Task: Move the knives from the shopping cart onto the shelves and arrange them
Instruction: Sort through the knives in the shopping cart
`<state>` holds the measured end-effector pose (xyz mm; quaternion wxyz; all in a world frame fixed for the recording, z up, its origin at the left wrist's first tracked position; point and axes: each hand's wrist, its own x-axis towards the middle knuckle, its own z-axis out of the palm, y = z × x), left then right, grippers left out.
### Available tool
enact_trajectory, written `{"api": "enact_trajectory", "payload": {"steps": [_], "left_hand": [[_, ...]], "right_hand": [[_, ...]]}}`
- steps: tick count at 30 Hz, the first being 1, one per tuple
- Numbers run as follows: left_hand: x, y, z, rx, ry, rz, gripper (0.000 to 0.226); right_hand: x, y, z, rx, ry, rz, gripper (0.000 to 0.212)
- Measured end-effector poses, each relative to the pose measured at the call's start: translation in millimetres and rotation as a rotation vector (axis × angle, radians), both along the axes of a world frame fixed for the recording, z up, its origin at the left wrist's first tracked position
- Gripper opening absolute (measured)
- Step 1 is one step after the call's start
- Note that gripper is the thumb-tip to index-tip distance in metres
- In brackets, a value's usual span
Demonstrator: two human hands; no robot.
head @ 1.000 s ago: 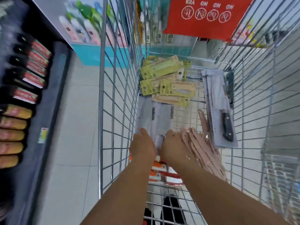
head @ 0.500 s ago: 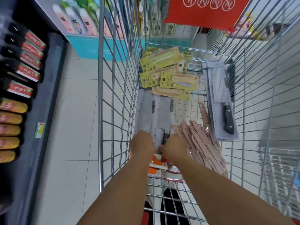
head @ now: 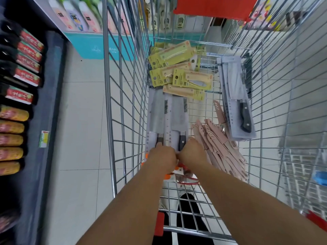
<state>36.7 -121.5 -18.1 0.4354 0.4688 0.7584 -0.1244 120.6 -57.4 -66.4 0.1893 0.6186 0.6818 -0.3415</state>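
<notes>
While both hands reach down into the shopping cart (head: 123,121), the risks gather at the near ends of the two grey-carded cleavers (head: 166,119), which lie side by side along the cart's left wall with their dark handles toward the person. The left hand (head: 161,157) and the right hand (head: 192,153) are knuckles-up over those near ends, fingers curled downward. They seem to be taking hold of the card edges, but the fingertips are hidden, so I cannot tell whether either grip has actually pinched a pack.

If the two cards are lifted as a pair by their ends alone, the heavy blades at the far end would likely make them sag or fan apart, and one could slide free and drop back onto the wire floor. The far tips sit under the yellow fruit-knife packs (head: 182,71) heaped at the cart's far end, so a straight pull could drag some of those along or catch on them. Just beside the right hand lies a loose pile of pink knife sheaths (head: 221,147), which a sideways wrist could scatter. Another grey-carded cleaver (head: 237,101) leans against the right wall, well apart. A card corner might also snag the wire mesh on the way up. The shelf (head: 44,103) waits to the left of the cart.
</notes>
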Motion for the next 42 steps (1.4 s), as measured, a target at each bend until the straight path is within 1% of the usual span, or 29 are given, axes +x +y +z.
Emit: {"api": "enact_trajectory", "payload": {"steps": [2, 4, 7, 9, 11, 15, 16, 18, 21, 23, 25, 29, 33, 37, 40, 41, 42], "left_hand": [[-0.6, 0.0, 1.9, -0.017, -0.016, -0.053, 0.029], [-2.3, -0.2, 5.1, -0.054, -0.044, -0.106, 0.032], [-0.1, -5.2, 11.3, -0.139, -0.187, -0.142, 0.042], [3.4, -9.6, 14.1, -0.150, -0.247, -0.158, 0.048], [4.2, -12.0, 12.8, -0.155, -0.239, -0.173, 0.050], [2.9, -9.7, 13.3, -0.188, -0.234, -0.191, 0.050], [2.9, -9.0, 14.2, -0.199, -0.238, -0.189, 0.050], [2.7, -8.0, 15.8, -0.204, -0.245, -0.196, 0.050], [2.3, -7.7, 15.9, -0.209, -0.250, -0.233, 0.044], [4.0, -7.2, 16.0, -0.227, -0.223, -0.277, 0.042], [6.0, -6.6, 15.0, -0.227, -0.179, -0.264, 0.041], [6.6, -6.9, 20.7, -0.206, -0.159, -0.252, 0.045], [4.4, -10.1, 20.1, -0.173, -0.198, -0.139, 0.046], [6.7, -14.9, 20.8, -0.189, -0.223, -0.108, 0.051], [10.1, -15.7, 28.3, -0.110, -0.287, 0.072, 0.061], [11.0, -14.0, 33.5, -0.058, -0.308, 0.173, 0.063], [11.2, -10.8, 42.1, -0.013, -0.328, 0.282, 0.059]], "right_hand": [[2.6, 3.6, 4.4, -0.048, 0.043, 0.006, 0.027], [5.2, 6.0, 8.3, -0.089, 0.083, -0.027, 0.025], [6.5, 10.8, 15.5, -0.189, 0.137, -0.149, 0.034], [8.3, 17.3, 20.6, -0.267, 0.174, -0.185, 0.033], [12.5, 23.6, 26.9, -0.303, 0.210, -0.192, 0.034], [22.9, 35.0, 40.7, -0.308, 0.296, -0.237, 0.048], [25.2, 37.2, 45.0, -0.302, 0.301, -0.221, 0.047], [28.9, 41.4, 53.0, -0.282, 0.302, -0.201, 0.034], [31.5, 45.1, 61.2, -0.247, 0.287, -0.168, 0.031], [33.0, 43.4, 68.4, -0.261, 0.265, -0.143, 0.021], [36.3, 39.7, 75.5, -0.302, 0.233, -0.138, 0.011], [40.1, 30.7, 90.5, -0.342, 0.186, -0.145, 0.016], [40.3, 26.9, 107.8, -0.391, 0.240, -0.237, 0.013], [42.9, 25.2, 128.8, -0.336, 0.250, -0.174, 0.014], [49.0, 25.5, 142.0, -0.262, 0.207, -0.072, 0.027], [51.8, 25.6, 147.7, -0.248, 0.191, -0.045, 0.027], [54.9, 25.5, 153.7, -0.238, 0.177, -0.026, 0.025]]}}
